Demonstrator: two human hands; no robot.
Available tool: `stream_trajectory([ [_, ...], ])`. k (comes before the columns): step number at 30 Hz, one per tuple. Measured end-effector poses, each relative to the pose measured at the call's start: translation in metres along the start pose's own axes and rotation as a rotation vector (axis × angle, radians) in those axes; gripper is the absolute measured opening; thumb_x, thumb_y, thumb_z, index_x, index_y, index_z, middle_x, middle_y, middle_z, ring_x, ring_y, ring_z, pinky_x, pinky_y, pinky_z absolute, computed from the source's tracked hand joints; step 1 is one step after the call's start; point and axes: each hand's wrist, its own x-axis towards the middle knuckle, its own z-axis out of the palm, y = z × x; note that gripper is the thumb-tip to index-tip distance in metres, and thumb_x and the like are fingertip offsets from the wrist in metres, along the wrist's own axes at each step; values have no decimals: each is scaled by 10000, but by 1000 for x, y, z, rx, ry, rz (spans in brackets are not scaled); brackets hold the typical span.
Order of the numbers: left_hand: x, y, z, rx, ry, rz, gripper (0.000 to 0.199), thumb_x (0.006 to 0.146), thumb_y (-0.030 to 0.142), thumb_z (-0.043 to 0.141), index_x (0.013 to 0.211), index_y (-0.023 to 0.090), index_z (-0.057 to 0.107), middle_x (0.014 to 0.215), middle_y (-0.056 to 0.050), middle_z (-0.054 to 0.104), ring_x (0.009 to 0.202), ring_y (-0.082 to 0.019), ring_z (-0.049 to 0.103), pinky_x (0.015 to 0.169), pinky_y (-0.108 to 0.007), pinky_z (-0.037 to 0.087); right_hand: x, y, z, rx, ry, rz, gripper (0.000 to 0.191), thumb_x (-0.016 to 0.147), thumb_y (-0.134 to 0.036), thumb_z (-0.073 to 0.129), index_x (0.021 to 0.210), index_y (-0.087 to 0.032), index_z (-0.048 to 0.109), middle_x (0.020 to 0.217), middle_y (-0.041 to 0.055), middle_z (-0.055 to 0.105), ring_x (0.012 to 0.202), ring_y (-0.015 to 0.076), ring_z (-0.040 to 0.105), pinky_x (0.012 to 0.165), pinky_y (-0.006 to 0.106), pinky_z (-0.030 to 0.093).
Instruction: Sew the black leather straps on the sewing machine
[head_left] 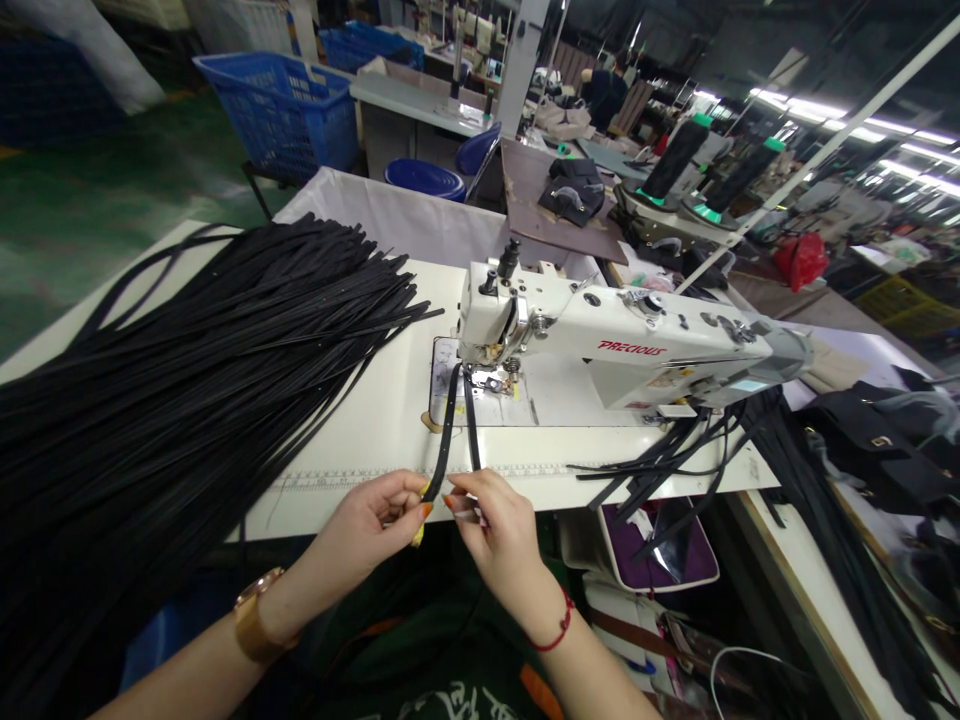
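A narrow black strap (448, 430) runs from under the needle area of the white sewing machine (555, 340) down to my left hand (384, 515), which pinches its lower end. A bit of yellow shows at those fingertips. To the right, my right hand (495, 520) is closed at the lower end of a second black strip (472, 430), which also comes from the machine's foot. Something small and whitish shows between its fingers. Both hands are at the table's front edge, close together but apart.
A large pile of black straps (225, 340) covers the table's left side. More straps (675, 455) lie under the machine's right end and hang off the edge. Behind stand a blue basket (289, 115), a blue stool (424, 180) and thread cones (675, 160). A purple-lined tray (637, 560) sits below the table.
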Motion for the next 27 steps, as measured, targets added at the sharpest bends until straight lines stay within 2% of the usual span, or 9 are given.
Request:
stream_trajectory([
  [4, 0, 1, -1, 83, 5, 28, 148, 892, 269, 558, 991, 175, 617, 653, 40, 563, 604, -115, 521, 568, -212, 391, 18, -9, 5, 68, -39, 95, 59, 890, -142, 620, 909, -197, 609, 868, 25, 597, 812, 158, 574, 705, 257, 448],
  [9, 1, -1, -2, 78, -7, 18, 138, 894, 263, 551, 982, 177, 612, 652, 44, 552, 609, -114, 526, 584, -213, 399, 22, -6, 5, 87, -133, 165, 143, 895, -111, 523, 818, -220, 472, 804, -13, 493, 730, 149, 488, 660, 272, 395],
  [13, 1, -1, 0, -32, -29, -27, 192, 877, 290, 581, 1022, 167, 608, 668, 32, 583, 612, -119, 540, 588, -219, 409, 10, 0, 4, 147, -110, 230, 185, 869, -95, 491, 786, -233, 398, 741, -41, 432, 663, 135, 426, 615, 266, 354],
  [17, 0, 4, 2, -115, -8, -101, 280, 838, 350, 640, 1039, 156, 616, 660, 26, 583, 577, -116, 517, 556, -221, 394, -2, 7, 3, 138, -50, 291, 183, 903, -156, 490, 759, -231, 405, 710, -46, 413, 646, 132, 410, 605, 264, 344],
  [19, 0, 6, 2, -151, -12, -134, 330, 830, 382, 654, 1059, 147, 618, 674, 15, 593, 567, -112, 506, 544, -220, 384, -7, 9, 2, 95, -4, 304, 148, 914, -182, 491, 779, -226, 450, 722, -40, 439, 652, 133, 432, 616, 266, 358],
  [22, 0, 7, 0, -200, -36, -158, 368, 842, 411, 655, 1087, 140, 614, 719, -3, 617, 585, -105, 507, 539, -208, 369, -14, 10, 1, 22, 9, 311, 40, 900, -218, 537, 940, -220, 530, 790, -19, 534, 688, 144, 504, 647, 274, 403],
  [24, -1, 7, -1, -227, -57, -154, 356, 856, 415, 650, 1086, 145, 612, 738, -4, 622, 603, -101, 509, 543, -199, 366, -18, 9, 0, -12, 0, 293, 178, 892, -264, 571, 1058, -213, 534, 857, 7, 595, 729, 162, 551, 669, 285, 433],
  [27, -1, 7, -1, -237, -65, -145, 314, 866, 402, 649, 1060, 158, 608, 720, 13, 608, 603, -94, 502, 540, -188, 362, -18, 7, -2, -65, -3, 208, 174, 921, -264, 533, 1084, -204, 549, 878, 32, 616, 756, 175, 574, 668, 289, 447],
])
